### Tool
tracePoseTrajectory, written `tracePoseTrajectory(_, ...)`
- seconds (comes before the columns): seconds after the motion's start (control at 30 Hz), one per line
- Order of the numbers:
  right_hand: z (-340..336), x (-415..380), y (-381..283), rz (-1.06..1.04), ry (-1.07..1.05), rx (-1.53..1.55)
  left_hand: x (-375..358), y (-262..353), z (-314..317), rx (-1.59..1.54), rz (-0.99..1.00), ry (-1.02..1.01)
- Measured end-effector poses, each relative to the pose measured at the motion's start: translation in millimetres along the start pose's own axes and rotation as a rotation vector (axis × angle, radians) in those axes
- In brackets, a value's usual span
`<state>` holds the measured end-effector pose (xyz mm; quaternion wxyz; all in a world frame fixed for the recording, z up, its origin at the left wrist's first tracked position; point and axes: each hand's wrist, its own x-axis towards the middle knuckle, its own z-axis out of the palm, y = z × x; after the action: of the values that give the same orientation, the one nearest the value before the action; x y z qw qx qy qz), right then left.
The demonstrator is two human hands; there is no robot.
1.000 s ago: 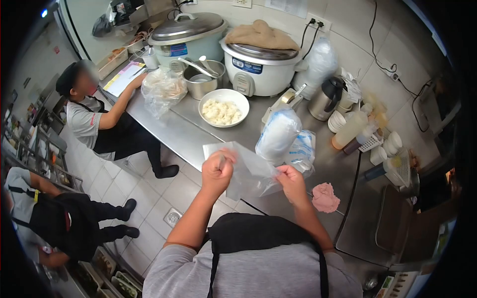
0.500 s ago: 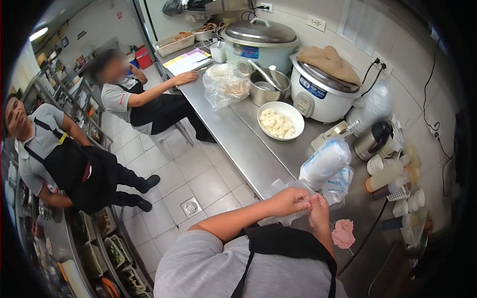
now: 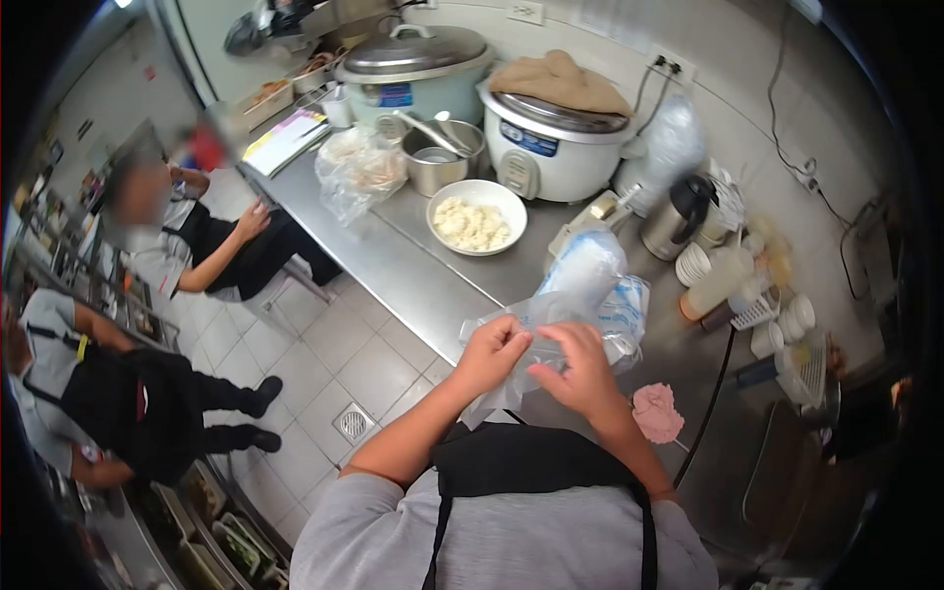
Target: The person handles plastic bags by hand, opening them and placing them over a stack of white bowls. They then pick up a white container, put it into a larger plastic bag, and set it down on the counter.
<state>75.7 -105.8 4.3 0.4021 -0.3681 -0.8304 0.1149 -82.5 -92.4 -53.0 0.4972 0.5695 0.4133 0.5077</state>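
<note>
My left hand [image 3: 495, 352] is closed in a pinch over the counter, on what looks like the edge of a thin clear plastic bag [image 3: 507, 391]. Just to its right, my right hand [image 3: 580, 366] has its thumb and fingers apart, with nothing plainly gripped in them. More clear film spreads behind and below both hands, and its outline is hard to follow. Beyond them lies a bundle of plastic bags with blue print [image 3: 587, 267], beside a flatter blue-and-white plastic pack [image 3: 625, 307]. Right of my right forearm lies a crumpled pink cloth [image 3: 657, 413].
A white bowl of pale, crumbly food [image 3: 478, 218] stands beside a steel pot with utensils [image 3: 442, 169]. Behind are two large rice cookers [image 3: 556, 162]. Bottles [image 3: 718, 285] and a thermal jug [image 3: 678, 218] line the wall. Two people in aprons [image 3: 118, 383] are left of the counter [image 3: 393, 256].
My hands have moved apart; my right hand has opened from its pinch. The view has swung rightward. The seated person's hand has come off the counter.
</note>
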Motion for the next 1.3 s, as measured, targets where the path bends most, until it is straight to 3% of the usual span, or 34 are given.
tracePoseTrajectory(0.2, 5, -18, 29, 0.226, -0.189, 0.03, 1, 2, -9, -0.062, -0.094, -0.041)
tracePoseTrajectory(0.3, -1, -20, 39, 0.18, -0.186, -0.022, 7, 4, -12, 0.173, 0.217, 0.034)
tracePoseTrajectory(0.4, -16, -15, 38, 0.134, -0.29, -0.047, 12, 84, -21, 0.521, 0.429, -0.151)
tracePoseTrajectory(0.5, -33, -2, 24, 0.066, -0.495, 0.011, 24, 112, -11, 0.623, 0.441, -0.616)
tracePoseTrajectory(0.57, -50, 10, 13, 0.03, -0.662, 0.136, 35, 109, -5, 0.652, 0.269, -0.872)
tracePoseTrajectory(0.7, -87, 7, 13, 0.202, -0.429, 0.707, 51, 69, -3, 0.597, 0.067, -1.145)
tracePoseTrajectory(0.77, -95, 2, 27, 0.353, -0.232, 0.823, 54, 55, 1, 0.227, 0.082, -1.128)
tracePoseTrajectory(0.83, -96, 13, 49, 0.518, -0.072, 0.735, 59, 52, 4, -0.092, 0.045, -1.083)
tracePoseTrajectory(0.93, -92, 54, 74, 0.568, 0.002, 0.628, 76, 47, 11, -0.596, -0.055, -0.99)
tracePoseTrajectory(1.0, -78, 87, 94, 0.591, 0.022, 0.598, 79, 32, 36, -0.622, -0.136, -0.445)
tracePoseTrajectory(1.1, -54, 116, 127, 0.703, -0.144, 0.379, 87, 11, 42, -0.875, -0.306, -0.227)
tracePoseTrajectory(1.13, -40, 116, 145, 0.756, -0.19, 0.448, 86, -2, 42, -0.748, -0.258, -0.151)
tracePoseTrajectory(1.23, -16, 117, 165, 0.915, -0.255, 0.675, 89, -30, 37, -1.158, -0.339, -0.165)
tracePoseTrajectory(1.3, -13, 108, 158, 1.036, -0.192, 0.856, 94, -37, 29, -1.147, -0.328, -0.43)
